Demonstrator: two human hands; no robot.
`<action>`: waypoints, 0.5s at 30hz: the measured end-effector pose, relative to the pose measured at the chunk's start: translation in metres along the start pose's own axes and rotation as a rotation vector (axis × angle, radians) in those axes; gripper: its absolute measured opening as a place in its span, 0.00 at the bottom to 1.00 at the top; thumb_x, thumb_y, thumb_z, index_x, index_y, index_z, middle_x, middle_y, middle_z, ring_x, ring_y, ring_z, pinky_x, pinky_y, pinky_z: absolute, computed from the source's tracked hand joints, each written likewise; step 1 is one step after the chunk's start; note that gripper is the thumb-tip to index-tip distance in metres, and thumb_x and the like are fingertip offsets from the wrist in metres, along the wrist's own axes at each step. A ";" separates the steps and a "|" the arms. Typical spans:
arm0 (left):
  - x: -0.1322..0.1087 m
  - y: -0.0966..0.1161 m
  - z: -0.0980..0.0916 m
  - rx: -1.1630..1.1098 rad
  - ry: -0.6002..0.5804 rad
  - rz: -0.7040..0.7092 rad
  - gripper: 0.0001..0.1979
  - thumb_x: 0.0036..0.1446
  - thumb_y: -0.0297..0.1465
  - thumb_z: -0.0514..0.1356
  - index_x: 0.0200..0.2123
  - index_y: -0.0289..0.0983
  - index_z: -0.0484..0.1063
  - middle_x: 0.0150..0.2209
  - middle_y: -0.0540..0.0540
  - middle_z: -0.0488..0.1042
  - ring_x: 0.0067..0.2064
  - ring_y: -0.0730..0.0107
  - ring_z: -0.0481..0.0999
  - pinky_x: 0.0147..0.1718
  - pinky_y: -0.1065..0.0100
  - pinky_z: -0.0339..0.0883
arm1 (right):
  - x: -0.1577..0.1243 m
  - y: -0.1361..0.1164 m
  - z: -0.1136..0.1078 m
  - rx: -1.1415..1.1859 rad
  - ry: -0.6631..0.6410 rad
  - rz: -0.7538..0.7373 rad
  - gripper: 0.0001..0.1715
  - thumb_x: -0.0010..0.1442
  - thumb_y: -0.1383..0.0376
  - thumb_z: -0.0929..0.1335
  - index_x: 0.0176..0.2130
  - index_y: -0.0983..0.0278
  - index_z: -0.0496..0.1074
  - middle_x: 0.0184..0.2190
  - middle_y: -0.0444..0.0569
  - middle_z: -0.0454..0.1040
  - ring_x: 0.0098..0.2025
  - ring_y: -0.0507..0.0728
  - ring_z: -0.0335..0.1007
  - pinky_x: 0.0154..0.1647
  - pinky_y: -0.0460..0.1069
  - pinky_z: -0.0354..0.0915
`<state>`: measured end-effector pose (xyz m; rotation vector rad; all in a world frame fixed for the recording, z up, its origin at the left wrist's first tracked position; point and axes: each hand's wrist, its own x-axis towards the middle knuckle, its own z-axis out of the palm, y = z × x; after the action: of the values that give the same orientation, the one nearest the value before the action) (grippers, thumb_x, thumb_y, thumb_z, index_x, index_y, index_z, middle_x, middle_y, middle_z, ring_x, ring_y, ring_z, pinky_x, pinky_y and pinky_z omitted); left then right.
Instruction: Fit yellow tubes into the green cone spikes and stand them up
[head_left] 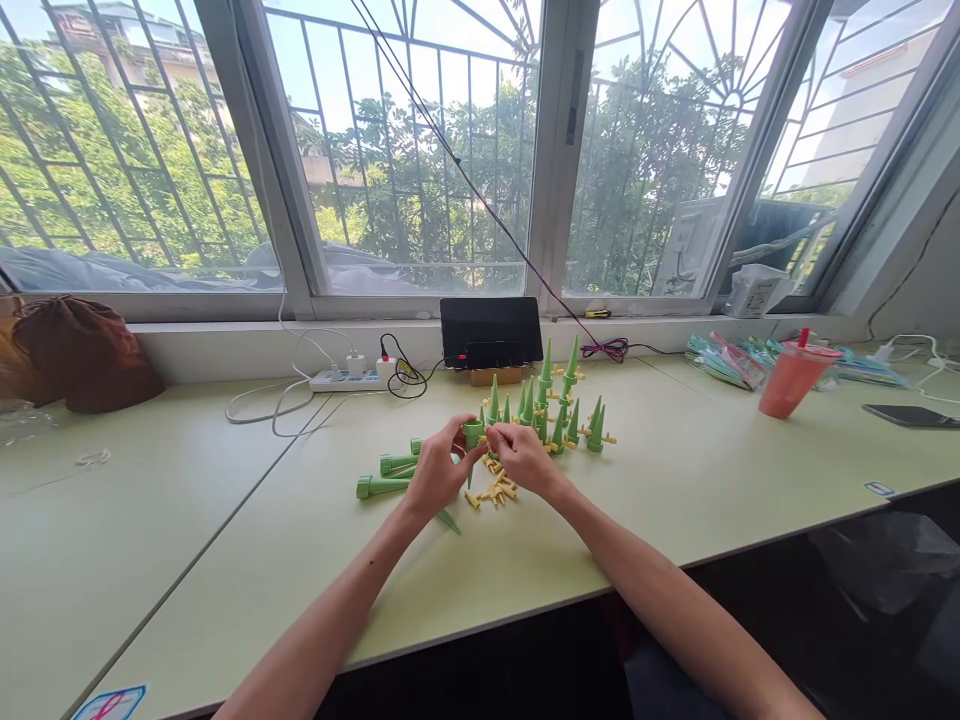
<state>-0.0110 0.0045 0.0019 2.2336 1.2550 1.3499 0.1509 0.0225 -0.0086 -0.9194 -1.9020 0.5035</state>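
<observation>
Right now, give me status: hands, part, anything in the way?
Left hand grips green spike; right hand pinches its head. Loose yellow pieces beneath. Upright spikes close behind.

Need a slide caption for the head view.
Left hand and right hand hold a green spike by yellow pieces, upright spikes behind.

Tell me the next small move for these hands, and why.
Probably press a yellow piece into the head of the green spike: the left hand grips it, the right hand meets its head, loose yellow pieces lie just below, and the standing spikes behind already carry them.
</observation>
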 end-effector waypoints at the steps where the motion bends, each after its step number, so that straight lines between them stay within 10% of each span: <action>1: 0.000 0.000 0.000 0.003 -0.002 -0.001 0.19 0.56 0.36 0.60 0.49 0.37 0.66 0.30 0.49 0.73 0.31 0.68 0.74 0.34 0.67 0.71 | 0.000 0.000 0.000 0.000 -0.001 0.002 0.24 0.66 0.55 0.57 0.22 0.63 0.54 0.19 0.41 0.57 0.22 0.49 0.49 0.23 0.46 0.45; 15: 0.001 -0.001 0.001 -0.002 0.037 -0.010 0.18 0.57 0.38 0.58 0.49 0.37 0.66 0.29 0.49 0.72 0.30 0.69 0.74 0.32 0.67 0.71 | -0.001 0.002 0.003 0.048 -0.015 0.041 0.21 0.65 0.54 0.58 0.27 0.64 0.62 0.20 0.41 0.61 0.23 0.49 0.53 0.23 0.45 0.49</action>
<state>-0.0106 0.0059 0.0015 2.2078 1.2756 1.3936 0.1495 0.0233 -0.0112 -0.9277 -1.8793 0.5795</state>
